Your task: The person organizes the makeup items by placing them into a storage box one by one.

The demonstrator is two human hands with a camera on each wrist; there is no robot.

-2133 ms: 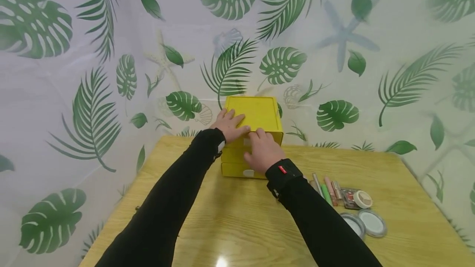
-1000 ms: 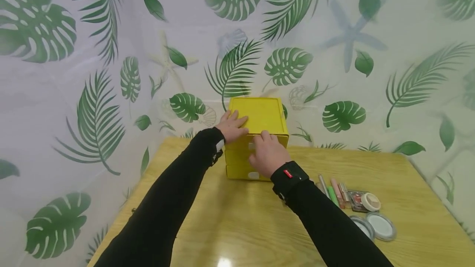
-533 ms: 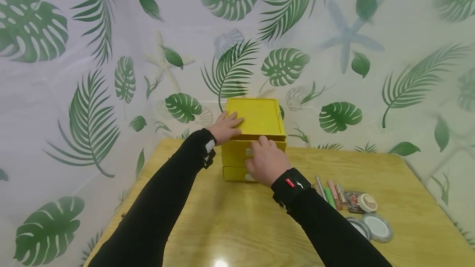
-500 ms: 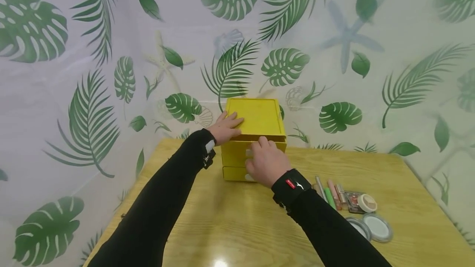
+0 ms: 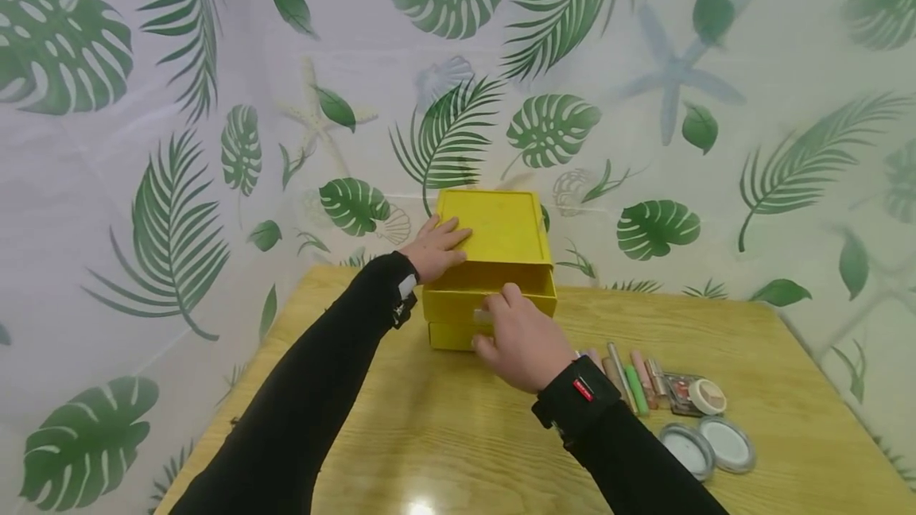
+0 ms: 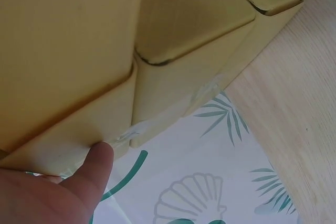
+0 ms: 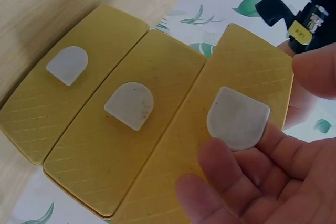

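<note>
Gripping the top drawer tab (image 7: 239, 116), the right hand (image 5: 525, 340) sat below the left hand (image 5: 433, 249), splayed on the yellow box (image 5: 497, 225).

No readable text; marks on red tag (image 5: 583, 389) and yellow label (image 7: 300, 33) apparently too small

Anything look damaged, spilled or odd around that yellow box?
Slightly: the white tab on the middle drawer is speckled dark on its otherwise plain surface. The top drawer stands partly out, but the right hand is at its front, so that looks deliberate. No spill visible.
</note>
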